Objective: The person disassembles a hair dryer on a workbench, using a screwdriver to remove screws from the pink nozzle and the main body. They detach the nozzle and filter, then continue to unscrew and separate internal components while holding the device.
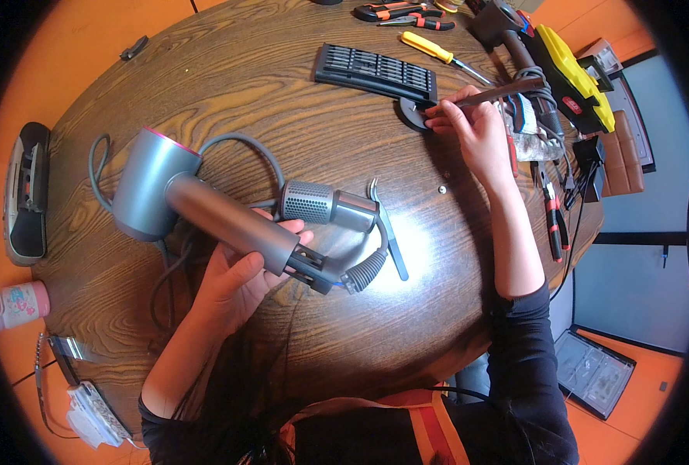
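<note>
A grey hair dryer (232, 221) with a pink-rimmed head lies across my left hand (240, 283), whose fingers curl round the handle from below. The handle's lower end is open, with a dark inner frame (313, 267) sticking out. Beside it are a perforated cylindrical cover (307, 203) and a ribbed cable sleeve (366, 271). At the far right my right hand (480, 139) is closed on a slim dark rod-shaped tool (503, 91), its fingers over a round black piece (412, 116). A black screwdriver bit case (375, 71) sits just beyond.
A thin metal pry tool (395, 248) and a small white part (442, 189) lie on the wooden table (406, 325). Around the far right are a yellow screwdriver (426, 46), pliers (554, 213), a yellow-and-black tool (573, 77) and cables. A pink cup (19, 304) stands left.
</note>
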Available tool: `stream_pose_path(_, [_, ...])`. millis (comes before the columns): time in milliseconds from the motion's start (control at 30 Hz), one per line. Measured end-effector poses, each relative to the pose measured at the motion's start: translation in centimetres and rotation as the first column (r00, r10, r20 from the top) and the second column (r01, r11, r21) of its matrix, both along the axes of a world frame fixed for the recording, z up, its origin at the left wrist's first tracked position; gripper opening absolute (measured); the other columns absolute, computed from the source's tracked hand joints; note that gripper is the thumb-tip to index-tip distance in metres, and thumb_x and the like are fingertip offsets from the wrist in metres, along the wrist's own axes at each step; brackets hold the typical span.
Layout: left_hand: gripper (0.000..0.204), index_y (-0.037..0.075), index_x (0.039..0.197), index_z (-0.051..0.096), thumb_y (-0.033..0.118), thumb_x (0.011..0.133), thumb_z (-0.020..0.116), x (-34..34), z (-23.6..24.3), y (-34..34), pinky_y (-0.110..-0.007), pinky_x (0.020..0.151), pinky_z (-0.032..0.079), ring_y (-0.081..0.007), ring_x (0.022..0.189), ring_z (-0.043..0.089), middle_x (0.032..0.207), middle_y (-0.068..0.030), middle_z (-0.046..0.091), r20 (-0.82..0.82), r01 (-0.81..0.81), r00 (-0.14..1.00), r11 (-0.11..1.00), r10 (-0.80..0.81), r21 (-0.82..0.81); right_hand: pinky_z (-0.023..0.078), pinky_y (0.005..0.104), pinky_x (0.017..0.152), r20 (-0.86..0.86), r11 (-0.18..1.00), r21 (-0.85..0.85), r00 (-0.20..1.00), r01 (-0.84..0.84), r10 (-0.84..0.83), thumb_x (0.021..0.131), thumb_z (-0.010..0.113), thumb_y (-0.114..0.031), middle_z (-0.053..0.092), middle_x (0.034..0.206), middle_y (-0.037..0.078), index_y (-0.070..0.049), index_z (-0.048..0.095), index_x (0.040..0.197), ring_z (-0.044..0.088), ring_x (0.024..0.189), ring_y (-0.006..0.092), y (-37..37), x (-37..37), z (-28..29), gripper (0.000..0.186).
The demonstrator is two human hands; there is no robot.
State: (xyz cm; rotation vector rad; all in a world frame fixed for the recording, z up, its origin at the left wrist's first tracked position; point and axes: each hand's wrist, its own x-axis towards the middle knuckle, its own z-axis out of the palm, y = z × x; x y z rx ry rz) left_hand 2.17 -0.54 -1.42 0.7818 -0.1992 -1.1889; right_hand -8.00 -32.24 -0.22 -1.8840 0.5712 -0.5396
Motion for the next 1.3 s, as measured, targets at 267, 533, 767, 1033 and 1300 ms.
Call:
stream_pose_path(267, [0.051, 0.009, 0.118, 0.037, 0.021, 0.076, 0.066, 0.1, 0.0, 0.1, -0.047, 0.099, 0.032, -0.0322, 0.119, 0.041, 0.123, -0.0162, 0.047, -0.005, 0.002, 1.000, 1.000, -0.002, -0.006, 0.047, 0.0206, 0.053, 0.017, 0.975, -0.217, 0.999, 0.046, -0.043, 0.083, 0.059, -0.008, 0.061, 0.071, 0.004, -0.001, 0.058, 0.082, 0.057, 0.061, 0.0076, 0.4, -0.2, 0.3, 0.007])
stream_pose_path(533, [0.052, 0.009, 0.117, 0.037, 0.022, 0.076, 0.066, 0.0, 0.0, 0.0, -0.046, 0.098, 0.033, -0.0321, 0.120, 0.040, 0.122, -0.0160, 0.047, 0.003, -0.002, 1.000, 1.000, 0.001, 0.006, 0.044, 0.0194, 0.053, 0.096, 0.960, -0.278, 0.995, 0.023, 0.004, 0.082, 0.060, -0.009, 0.061, 0.067, 0.002, -0.001, 0.060, 0.087, 0.056, 0.060, 0.0065, -0.4, -0.3, -0.5, 0.010])
stream_pose_path(767, [0.051, 0.009, 0.117, 0.037, 0.021, 0.076, 0.066, 0.0, 0.0, 0.0, -0.047, 0.099, 0.032, -0.0325, 0.120, 0.040, 0.123, -0.0162, 0.047, -0.008, 0.004, 1.000, 1.000, -0.004, -0.007, 0.046, 0.0193, 0.059, 0.056, 0.939, -0.343, 0.998, 0.024, -0.005, 0.085, 0.054, -0.006, 0.063, 0.072, 0.005, -0.001, 0.061, 0.092, 0.059, 0.067, 0.0082, 1.3, -0.7, 0.4, 0.011])
stream_pose_path(1033, [0.049, 0.008, 0.117, 0.037, 0.019, 0.077, 0.065, 0.1, 0.0, 0.0, -0.048, 0.100, 0.030, -0.0327, 0.120, 0.040, 0.122, -0.0167, 0.047, -0.019, 0.003, 1.000, 1.000, -0.003, -0.025, 0.046, 0.0213, 0.056, 0.162, 0.764, -0.644, 0.983, 0.040, 0.085, 0.079, 0.057, -0.002, 0.064, 0.076, 0.008, -0.001, 0.060, 0.087, 0.060, 0.064, 0.0102, 2.3, -0.4, -0.3, 0.008])
stream_pose_path(1300, [0.049, 0.007, 0.119, 0.036, 0.016, 0.079, 0.062, 0.0, -0.1, 0.0, -0.048, 0.101, 0.030, -0.0328, 0.120, 0.040, 0.122, -0.0173, 0.047, -0.025, -0.001, 1.000, 0.999, 0.000, -0.052, 0.047, 0.0281, 0.059, 0.040, 0.605, -0.795, 0.999, 0.032, 0.000, 0.065, 0.073, -0.006, 0.057, 0.077, 0.010, -0.003, 0.060, 0.087, 0.059, 0.069, 0.0215, 2.4, 0.1, -1.2, 0.025])
